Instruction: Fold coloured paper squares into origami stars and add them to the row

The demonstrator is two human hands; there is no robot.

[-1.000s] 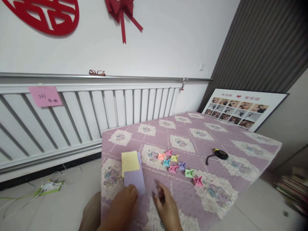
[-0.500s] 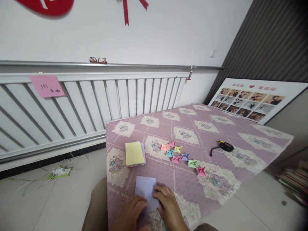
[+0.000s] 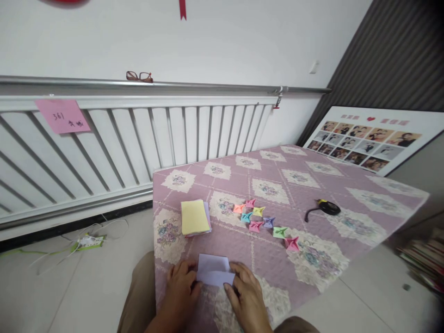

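A lavender sheet of paper (image 3: 214, 270) lies near the front of the table, its near edge folded up over the rest. My left hand (image 3: 182, 286) grips the paper's left edge, thumb towards the fold. At the right edge, my right hand (image 3: 245, 291) has thumb and fingers closed on the folded part. Just beyond the paper sits a stack of coloured paper sheets (image 3: 194, 217), yellow on top. To the right stand several small folded paper shapes (image 3: 256, 225) in pink, orange, blue, yellow, green and purple.
A floral purple tablecloth (image 3: 239, 252) covers the table. Towards the right lies a black object with a strap (image 3: 329, 207). Behind the table runs a white radiator (image 3: 204, 132), with glasses (image 3: 139, 77) on the pipe above. A photo board (image 3: 367, 138) leans at the far right.
The near part of the lavender paper has been folded up away from me. My left hand has moved from over the sheet to its left edge. The view has tilted slightly down.
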